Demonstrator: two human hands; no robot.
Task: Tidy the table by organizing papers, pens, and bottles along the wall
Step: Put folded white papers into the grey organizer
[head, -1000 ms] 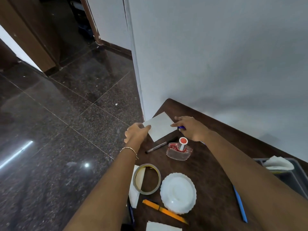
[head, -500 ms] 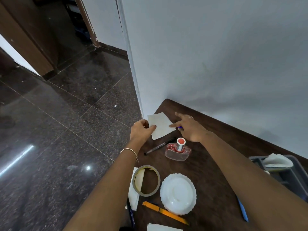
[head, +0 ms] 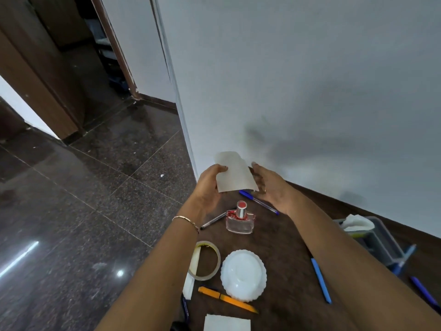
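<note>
A small white paper (head: 235,173) is raised off the dark wooden table (head: 281,247) near the wall corner. My left hand (head: 210,185) pinches its left edge and my right hand (head: 272,187) holds its right edge, so the sheet bows between them. Below the paper a blue pen (head: 259,202) lies on the table. A black pen (head: 213,220) lies next to a clear bottle with a red and silver cap (head: 240,219), which stands upright. Another white paper (head: 226,323) lies at the near edge.
A tape roll (head: 205,260), a white scalloped plate (head: 243,274), an orange pen (head: 229,299) and a light blue pen (head: 321,280) lie nearer to me. A grey tray (head: 379,242) holding a tissue (head: 356,223) sits at the right, with more blue pens (head: 405,259) beside it.
The paper lay flat on the table under both hands; now both hands have lifted it into the air toward the wall. The blue pen beneath my right hand is uncovered.
</note>
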